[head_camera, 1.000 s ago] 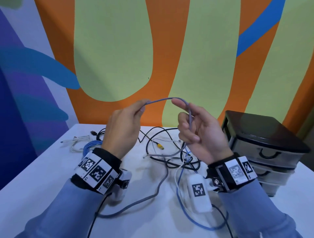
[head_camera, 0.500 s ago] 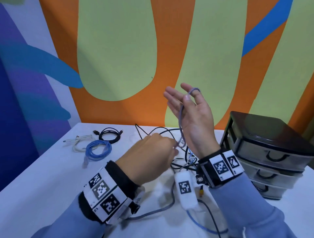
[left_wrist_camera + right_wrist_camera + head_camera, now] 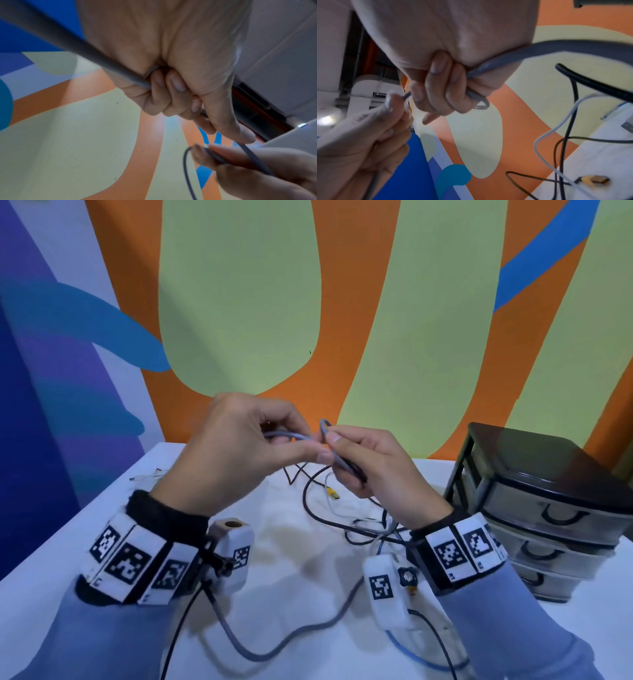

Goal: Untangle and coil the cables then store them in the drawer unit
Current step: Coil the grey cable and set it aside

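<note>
Above the white table (image 3: 85, 529), both hands meet in mid-air on one grey cable (image 3: 291, 435). The left hand (image 3: 236, 460) has its fingers curled round the cable, thumb and forefinger pinching it toward the right; the left wrist view shows the strand running out through the closed fist. The right hand (image 3: 373, 474) grips the same cable, fingers wrapped round it, with a small loop (image 3: 323, 424) standing up just above its fingertips, the two hands almost touching there. How many turns the right fist holds cannot be made out, since the fingers cover them. From the left hand the grey cable drops behind the wrist and trails in a curve across the near table.

Beneath the hands lies a tangle of cables (image 3: 363, 525): black ones crossing, a white one, and a plug with a yellow end (image 3: 333, 494). Where each begins and ends is hidden by the right forearm and its wrist camera. A blue cable (image 3: 411, 652) shows near the lower edge, cut off by the sleeve. At the far left, a thin pale cable (image 3: 147, 475) is largely hidden behind the left hand.

At the right stands the drawer unit (image 3: 548, 508), dark-topped, its three drawers closed, the lowest partly hidden by the right sleeve.
</note>
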### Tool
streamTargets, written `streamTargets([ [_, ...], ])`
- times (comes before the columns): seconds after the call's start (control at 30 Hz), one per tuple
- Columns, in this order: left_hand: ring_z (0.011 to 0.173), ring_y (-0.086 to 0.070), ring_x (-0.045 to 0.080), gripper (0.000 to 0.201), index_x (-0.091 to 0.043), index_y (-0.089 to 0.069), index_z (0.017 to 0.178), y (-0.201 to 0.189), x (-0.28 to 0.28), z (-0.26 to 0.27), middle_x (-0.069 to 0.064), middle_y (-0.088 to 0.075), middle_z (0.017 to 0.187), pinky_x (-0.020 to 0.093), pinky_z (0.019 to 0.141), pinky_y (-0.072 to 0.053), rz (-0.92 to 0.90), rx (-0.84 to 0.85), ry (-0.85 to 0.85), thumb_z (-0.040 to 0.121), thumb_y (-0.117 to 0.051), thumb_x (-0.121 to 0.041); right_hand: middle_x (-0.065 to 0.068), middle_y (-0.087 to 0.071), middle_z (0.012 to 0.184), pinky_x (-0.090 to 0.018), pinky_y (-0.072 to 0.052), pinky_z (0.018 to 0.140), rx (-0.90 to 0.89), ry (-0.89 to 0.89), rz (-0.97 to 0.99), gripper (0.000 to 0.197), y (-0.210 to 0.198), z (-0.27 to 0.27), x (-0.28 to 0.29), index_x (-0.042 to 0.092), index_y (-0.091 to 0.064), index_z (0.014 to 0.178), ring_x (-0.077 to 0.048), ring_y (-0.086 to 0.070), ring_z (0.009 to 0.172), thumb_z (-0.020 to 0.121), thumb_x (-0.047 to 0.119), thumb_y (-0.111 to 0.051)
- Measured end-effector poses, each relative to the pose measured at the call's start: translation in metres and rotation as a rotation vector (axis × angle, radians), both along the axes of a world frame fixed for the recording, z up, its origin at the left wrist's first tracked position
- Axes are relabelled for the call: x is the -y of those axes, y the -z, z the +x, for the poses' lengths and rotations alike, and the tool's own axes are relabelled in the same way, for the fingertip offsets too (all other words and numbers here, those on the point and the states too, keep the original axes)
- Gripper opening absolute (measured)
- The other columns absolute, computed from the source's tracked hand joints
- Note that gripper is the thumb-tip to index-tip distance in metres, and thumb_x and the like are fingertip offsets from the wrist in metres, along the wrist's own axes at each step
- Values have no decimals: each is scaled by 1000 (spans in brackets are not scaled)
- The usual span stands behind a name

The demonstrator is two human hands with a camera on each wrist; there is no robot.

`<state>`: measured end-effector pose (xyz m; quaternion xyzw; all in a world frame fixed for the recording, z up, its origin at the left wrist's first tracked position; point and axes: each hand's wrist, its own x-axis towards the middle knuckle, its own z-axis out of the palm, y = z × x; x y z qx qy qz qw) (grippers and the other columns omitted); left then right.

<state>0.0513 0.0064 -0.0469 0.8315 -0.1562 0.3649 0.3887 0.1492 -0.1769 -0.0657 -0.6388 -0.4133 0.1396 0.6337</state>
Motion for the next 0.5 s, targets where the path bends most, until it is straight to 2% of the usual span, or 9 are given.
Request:
streamTargets([
  [0.1, 59, -49, 34, 21, -17, -83, 80, -3, -13, 0, 14, -66, 63, 45, 53, -38, -78, 73, -8, 77, -93, -35, 3, -23, 55, -18, -16, 44, -22, -55, 16, 33, -3, 1, 10, 8, -71, 93, -10, -16, 47, 109, 18, -44],
  [0.2, 67, -61, 25, 14, -16, -85, 90, -1, -24, 7, 12, -76, 76, 43, 64, -48, -184, 153, -48, 83, -88, -27, 9, -21, 54, -20, -12, 44, -91, -120, 81, 37, -4, 1, 20, 9, -68, 84, -8, -13, 45, 108, 26, -45],
  [0.3, 75, -66, 31, 18, -20, -86, 100, 9, -19, 19, 7, -77, 83, 42, 67, -50, -160, 155, -141, 91, -81, -35, 9, -17, 53, -22, -10, 43, -172, -196, 143, 38, -5, -2, 23, 13, -73, 85, -5, -13, 42, 105, 33, -47],
  [0.37, 67, -58, 22, 21, -29, -85, 103, 16, -10, 26, -5, -66, 70, 39, 61, -45, -96, 81, -196, 98, -73, -45, 8, -13, 55, -24, -8, 44, -236, -221, 182, 40, -6, -4, 24, 15, -80, 101, -5, -11, 42, 104, 35, -45],
  [0.4, 62, -47, 17, 25, -31, -84, 103, 20, -6, 28, -6, -52, 62, 38, 58, -38, -61, 24, -223, 102, -67, -49, 8, -11, 57, -25, -7, 46, -268, -237, 202, 43, -6, -4, 25, 14, -79, 113, -6, -10, 44, 104, 35, -42],
  [0.43, 60, -37, 15, 31, -31, -82, 101, 24, -1, 30, -1, -39, 62, 38, 57, -32, -14, -36, -254, 105, -60, -52, 8, -11, 58, -25, -7, 46, -303, -257, 230, 45, -7, -4, 26, 12, -75, 123, -6, -9, 44, 105, 35, -40],
  [0.5, 60, -34, 18, 37, -27, -71, 99, 29, 9, 32, -2, -32, 61, 40, 56, -29, 99, -152, -308, 110, -48, -54, 8, -12, 58, -22, -10, 43, -366, -288, 315, 48, -7, -2, 26, 7, -66, 136, -7, -8, 43, 108, 33, -38],
])
